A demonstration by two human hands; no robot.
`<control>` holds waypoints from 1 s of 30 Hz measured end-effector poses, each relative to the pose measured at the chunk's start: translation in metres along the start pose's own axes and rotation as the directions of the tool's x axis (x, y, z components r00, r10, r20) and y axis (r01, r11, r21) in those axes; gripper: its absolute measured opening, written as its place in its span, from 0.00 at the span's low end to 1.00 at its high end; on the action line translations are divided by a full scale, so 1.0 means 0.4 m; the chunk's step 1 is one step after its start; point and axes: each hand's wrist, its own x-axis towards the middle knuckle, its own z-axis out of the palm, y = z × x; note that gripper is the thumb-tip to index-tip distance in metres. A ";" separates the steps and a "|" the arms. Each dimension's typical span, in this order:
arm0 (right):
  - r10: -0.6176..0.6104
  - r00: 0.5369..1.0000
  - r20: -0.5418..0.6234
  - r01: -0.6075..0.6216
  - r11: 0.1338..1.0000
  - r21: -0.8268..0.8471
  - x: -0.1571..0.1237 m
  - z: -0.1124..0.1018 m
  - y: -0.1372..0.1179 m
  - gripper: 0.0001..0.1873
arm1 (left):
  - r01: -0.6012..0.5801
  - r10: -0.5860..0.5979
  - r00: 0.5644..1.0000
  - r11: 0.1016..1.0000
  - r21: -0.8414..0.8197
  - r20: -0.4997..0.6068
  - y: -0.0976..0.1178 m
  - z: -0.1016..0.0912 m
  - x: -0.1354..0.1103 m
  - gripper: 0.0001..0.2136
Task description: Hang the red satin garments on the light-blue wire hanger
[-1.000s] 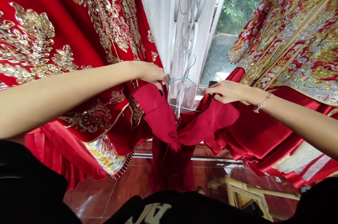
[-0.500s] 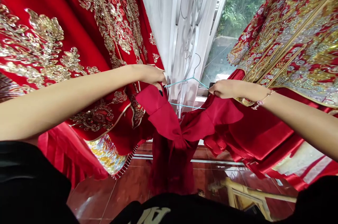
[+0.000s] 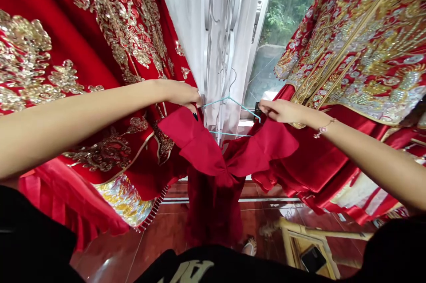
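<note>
The left hand (image 3: 181, 95) curls over the top edge of a deep red satin garment (image 3: 213, 152), its black-lacquered fingernail (image 3: 195, 117) pressed against the cloth in a pinch. The right hand (image 3: 278, 111) pinches the garment's other shoulder, fingertips drawn together, though the fold hides exactly what they grip. A pale blue wire hanger (image 3: 230, 101) sits between the hands, its thin hook curving up and its arm tips close to each hand. The smooth, glossy satin spreads in two wide flaps below the hanger, then narrows into a long, dark fall above the reddish tile floor (image 3: 159, 225). Heavy red robes (image 3: 109, 38) crusted with gold and silver sequins hang on both sides. A sheer white curtain (image 3: 218, 43) falls behind the hanger beside a window (image 3: 282, 7). A pale wooden chair (image 3: 306, 238) stands at the lower right, and a beaded bracelet (image 3: 324, 128) circles the right wrist.
</note>
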 end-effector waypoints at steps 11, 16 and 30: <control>-0.183 0.967 -0.178 0.211 0.965 0.158 0.127 0.010 -0.014 0.24 | -0.123 0.115 0.990 0.988 -0.095 -0.077 0.022 -0.033 0.022 0.10; -0.070 0.808 -0.585 0.330 0.877 0.350 0.123 0.016 -0.048 0.32 | -0.112 -0.046 0.856 0.956 -0.271 -0.515 0.062 0.024 -0.011 0.17; 0.805 0.514 -0.295 -0.307 0.494 0.814 -0.056 0.394 0.166 0.13 | 0.494 -0.558 0.789 0.824 -0.277 -0.257 0.104 0.242 -0.081 0.19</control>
